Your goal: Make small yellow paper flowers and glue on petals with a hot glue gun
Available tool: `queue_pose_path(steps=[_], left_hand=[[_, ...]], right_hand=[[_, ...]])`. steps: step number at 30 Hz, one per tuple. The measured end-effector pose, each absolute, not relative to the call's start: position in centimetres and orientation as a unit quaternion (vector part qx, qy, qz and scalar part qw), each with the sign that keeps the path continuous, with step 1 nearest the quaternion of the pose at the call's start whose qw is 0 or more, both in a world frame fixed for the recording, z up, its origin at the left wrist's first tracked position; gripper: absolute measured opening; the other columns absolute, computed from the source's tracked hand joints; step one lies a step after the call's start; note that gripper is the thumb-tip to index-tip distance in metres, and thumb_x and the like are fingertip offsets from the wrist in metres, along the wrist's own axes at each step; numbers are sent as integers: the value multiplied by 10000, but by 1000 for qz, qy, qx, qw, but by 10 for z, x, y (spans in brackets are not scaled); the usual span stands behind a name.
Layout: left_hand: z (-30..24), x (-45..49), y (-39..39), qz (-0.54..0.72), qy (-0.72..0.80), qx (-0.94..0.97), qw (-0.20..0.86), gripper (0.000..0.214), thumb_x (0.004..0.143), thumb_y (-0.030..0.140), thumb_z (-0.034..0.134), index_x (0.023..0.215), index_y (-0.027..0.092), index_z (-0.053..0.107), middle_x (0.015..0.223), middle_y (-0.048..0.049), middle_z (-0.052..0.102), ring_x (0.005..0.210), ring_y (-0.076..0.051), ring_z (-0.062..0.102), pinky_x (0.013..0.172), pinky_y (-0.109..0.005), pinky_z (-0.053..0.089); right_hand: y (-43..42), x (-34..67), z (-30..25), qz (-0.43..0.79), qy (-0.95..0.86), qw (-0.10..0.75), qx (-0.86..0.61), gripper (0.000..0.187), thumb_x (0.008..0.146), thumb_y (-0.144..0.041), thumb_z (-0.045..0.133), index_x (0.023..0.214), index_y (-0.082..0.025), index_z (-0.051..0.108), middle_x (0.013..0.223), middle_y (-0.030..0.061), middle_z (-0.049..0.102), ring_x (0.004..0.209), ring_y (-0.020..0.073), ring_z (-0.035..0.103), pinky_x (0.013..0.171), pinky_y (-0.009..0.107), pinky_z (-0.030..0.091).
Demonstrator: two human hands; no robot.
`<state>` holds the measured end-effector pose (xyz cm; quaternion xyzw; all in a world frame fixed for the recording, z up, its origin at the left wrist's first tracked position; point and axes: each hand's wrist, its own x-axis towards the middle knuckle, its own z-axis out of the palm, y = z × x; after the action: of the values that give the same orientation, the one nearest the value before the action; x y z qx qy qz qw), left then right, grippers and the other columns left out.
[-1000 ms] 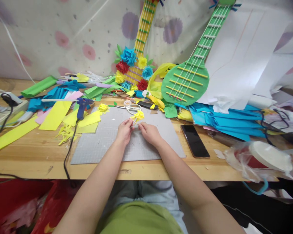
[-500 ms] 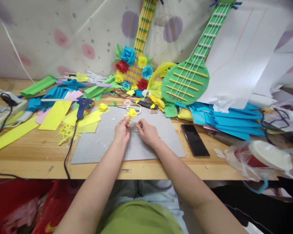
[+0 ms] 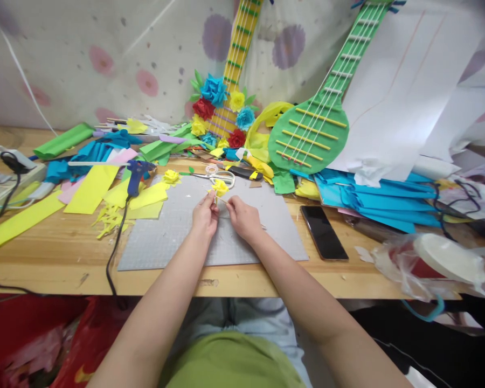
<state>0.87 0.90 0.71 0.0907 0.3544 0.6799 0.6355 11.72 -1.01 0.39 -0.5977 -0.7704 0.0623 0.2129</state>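
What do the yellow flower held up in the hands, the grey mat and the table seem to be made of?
Yellow flower: probably crepe or similar soft paper, matte, judging by its thin, ruffled petals.
Grey mat: perhaps plastic or rubber, dull-surfaced; it lies flat with a faint grid, but the look leaves this open.
Table: wood or a wood-look surface, smooth, with visible grain.

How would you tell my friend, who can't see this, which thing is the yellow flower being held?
Find the table, then the grey mat on it. Over the mat's far half, by the scissors, is the yellow flower, at the left hand. Another flower sits by the mat's far left corner, yellow too, but only this one is held.
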Motion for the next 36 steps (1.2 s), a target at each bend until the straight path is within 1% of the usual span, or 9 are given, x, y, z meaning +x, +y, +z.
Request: queue_pose_path(steps=[6, 10, 12, 14, 17, 20, 23, 27, 36], left_hand=[[6, 7, 9, 662, 335, 83, 665, 83, 705, 142, 644, 679, 121, 568, 506, 72, 437, 359, 15, 314, 339, -99, 287], [7, 6, 10, 656, 321, 83, 678, 99, 716, 137, 634, 679, 120, 544, 510, 72, 430, 365, 11, 329, 340, -96, 286], [8, 6, 10, 657, 312, 81, 681, 112, 719, 139, 633, 678, 122, 530, 504, 75, 416, 360, 9, 320, 331, -98, 274], [9, 6, 10, 650, 304, 75, 692, 130, 730, 147, 625, 670, 128, 511, 487, 83, 383, 346, 9, 290, 319, -97, 253], [11, 6, 9, 621, 283, 70, 728, 172, 771, 161, 584, 645, 137, 470, 466, 90, 319, 328, 8, 241, 298, -92, 215], [12, 7, 8, 580, 267, 74, 766, 199, 808, 167, 537, 633, 136, 446, 471, 86, 298, 323, 13, 216, 283, -83, 183], [11, 8, 7, 545, 277, 82, 787, 198, 827, 155, 501, 639, 131, 446, 474, 87, 286, 317, 18, 195, 276, -75, 169], [9, 10, 7, 561, 313, 106, 759, 206, 795, 137, 537, 621, 136, 427, 467, 91, 263, 321, 14, 211, 281, -83, 164], [6, 10, 7, 566, 313, 118, 754, 190, 765, 133, 566, 619, 133, 446, 467, 88, 280, 335, 7, 228, 296, -92, 173]], right_hand=[[-11, 112, 5, 53, -767, 230, -597, 161, 886, -281, 354, 911, -199, 491, 853, 33, 641, 787, 155, 588, 610, 240, 321], [-9, 112, 3, 121, -738, 276, -603, 177, 833, -369, 450, 909, -212, 479, 860, 29, 634, 786, 166, 590, 665, 268, 375], [-4, 116, 3, 215, -695, 337, -598, 328, 761, -453, 533, 977, -224, 440, 889, 23, 632, 778, 168, 593, 701, 302, 412], [1, 122, 4, 366, -617, 402, -569, 497, 691, -456, 604, 1068, -234, 366, 911, 21, 632, 761, 159, 598, 718, 330, 448], [9, 134, 11, 600, -481, 450, -455, 719, 583, -296, 702, 1166, -269, 281, 1015, 28, 611, 833, 145, 614, 780, 335, 473], [13, 142, 17, 721, -406, 431, -361, 802, 524, -150, 708, 1198, -277, 293, 944, 3, 635, 847, 142, 620, 805, 316, 475], [16, 145, 19, 751, -371, 441, -321, 765, 506, -105, 692, 1170, -270, 350, 876, -28, 642, 773, 128, 622, 758, 286, 487], [18, 143, 15, 747, -361, 468, -305, 672, 511, -78, 682, 1104, -270, 431, 858, -49, 634, 753, 103, 605, 740, 246, 483], [18, 140, 12, 742, -379, 461, -304, 512, 544, -126, 675, 1005, -260, 498, 930, -29, 629, 777, 118, 585, 699, 250, 482]])
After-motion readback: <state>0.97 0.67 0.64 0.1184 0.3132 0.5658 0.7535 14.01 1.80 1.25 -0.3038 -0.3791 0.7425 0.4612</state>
